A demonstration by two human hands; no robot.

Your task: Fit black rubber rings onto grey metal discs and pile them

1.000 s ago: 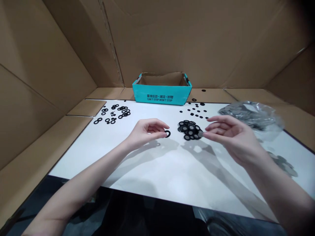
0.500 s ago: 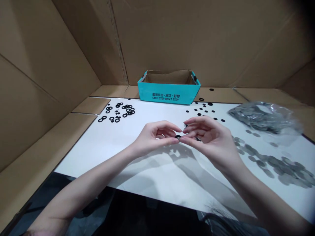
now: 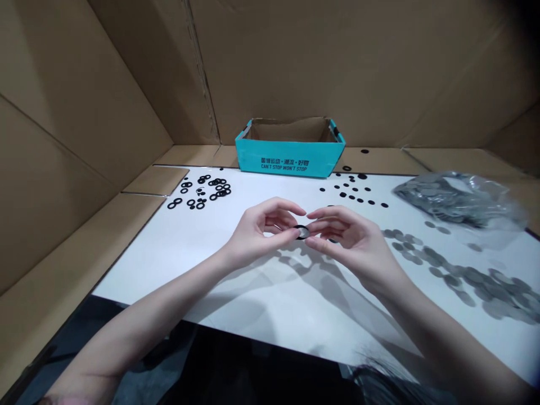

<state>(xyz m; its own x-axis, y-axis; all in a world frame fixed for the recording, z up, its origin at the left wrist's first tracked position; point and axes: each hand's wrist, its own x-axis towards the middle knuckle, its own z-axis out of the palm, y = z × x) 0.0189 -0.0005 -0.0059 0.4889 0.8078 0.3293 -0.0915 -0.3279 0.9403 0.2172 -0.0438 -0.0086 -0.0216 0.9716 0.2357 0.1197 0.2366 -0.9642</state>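
Note:
Over the middle of the white tabletop, my left hand (image 3: 264,228) pinches a black ring (image 3: 301,232) between thumb and fingers. A pale, translucent disc shows inside the ring, partly covered by my left thumb. My right hand (image 3: 350,233) is at the ring's right edge, its thumb and a fingertip against it, with the forefinger arched above. The two forefinger tips nearly meet over the ring. Behind my right hand, dark pieces are partly hidden by its fingers.
Several black rings (image 3: 201,205) lie at the left. Small black discs (image 3: 351,197) are scattered at the back right. A turquoise box (image 3: 291,157) stands at the back. At right are a clear bag of grey discs (image 3: 442,197) and loose grey discs (image 3: 476,275). Cardboard walls surround the table.
The ring has tilted to show its face and the pale disc inside, and moved slightly left. My right thumb has shifted a little, and my right forefinger has come lower and nearer the left.

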